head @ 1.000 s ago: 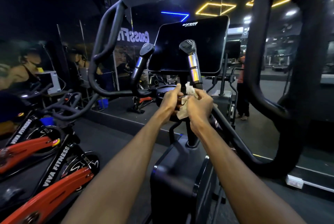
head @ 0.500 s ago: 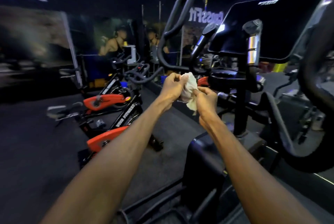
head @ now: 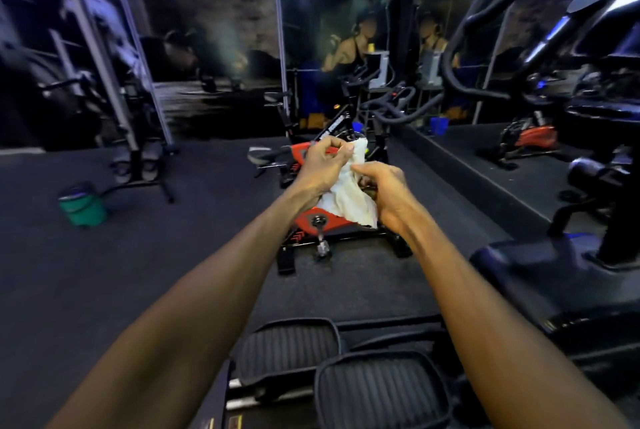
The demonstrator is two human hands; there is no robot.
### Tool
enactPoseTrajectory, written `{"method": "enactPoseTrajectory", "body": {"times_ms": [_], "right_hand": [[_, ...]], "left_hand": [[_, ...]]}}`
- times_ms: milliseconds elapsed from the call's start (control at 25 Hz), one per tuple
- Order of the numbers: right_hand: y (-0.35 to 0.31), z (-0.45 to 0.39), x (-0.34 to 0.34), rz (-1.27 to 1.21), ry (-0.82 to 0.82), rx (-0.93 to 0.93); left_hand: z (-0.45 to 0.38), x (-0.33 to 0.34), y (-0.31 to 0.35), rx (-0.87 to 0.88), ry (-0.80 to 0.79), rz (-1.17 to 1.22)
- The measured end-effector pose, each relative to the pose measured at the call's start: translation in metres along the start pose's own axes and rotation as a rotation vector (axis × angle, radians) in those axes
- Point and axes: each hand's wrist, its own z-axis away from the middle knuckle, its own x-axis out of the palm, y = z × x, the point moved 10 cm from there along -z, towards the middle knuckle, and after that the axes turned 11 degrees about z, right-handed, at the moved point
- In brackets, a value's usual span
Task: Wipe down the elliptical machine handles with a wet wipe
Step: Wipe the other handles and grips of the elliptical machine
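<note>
- Out in front of the chest, at full reach, the wet wipe (head: 349, 193) hangs crumpled between the two hands, well clear of any handle; its long axis slants from upper left, by the left fingertips, down to a loose corner at lower right.
- The left hand (head: 320, 165) pinches the wipe's top edge, fingers curled close round it; the wipe sits to that hand's right.
- The right hand (head: 384, 193) grips the wipe's middle from the other side, thumb and fingers bent in; how much cloth lies inside the palm cannot be told.
- Both hands are equally near the wipe; my guess is it is being refolded or bunched for a fresh face.
- The elliptical's left moving handle (head: 485, 13) rises at upper right, well apart from the hands, and nearer the right hand, so the coming wipe probably calls for a swing rightward and up.
- Below lie the elliptical pedals (head: 377, 390).
- Behind the hands stands a red spin bike (head: 322, 220); a green bucket (head: 83, 207) sits far left on the floor.
</note>
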Motion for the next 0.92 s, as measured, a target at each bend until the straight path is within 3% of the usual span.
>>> {"method": "enactPoseTrajectory", "body": {"times_ms": [240,520,720,920], "right_hand": [[0.015,0.006,0.124,0.005,-0.028,-0.009],[0.047,0.038,0.298,0.140,-0.153,-0.023],[0.056,0.059,0.392,0.104,-0.038,-0.029],[0.054,0.053,0.475,0.130,-0.033,-0.044]], "left_hand": [[0.034,-0.138,-0.014,-0.121,0.090,-0.109],[0.082,-0.324,0.014,0.015,0.220,-0.213],[0.107,-0.424,0.013,0.019,0.168,-0.266],[0.100,-0.509,0.015,0.059,0.193,-0.365]]}}
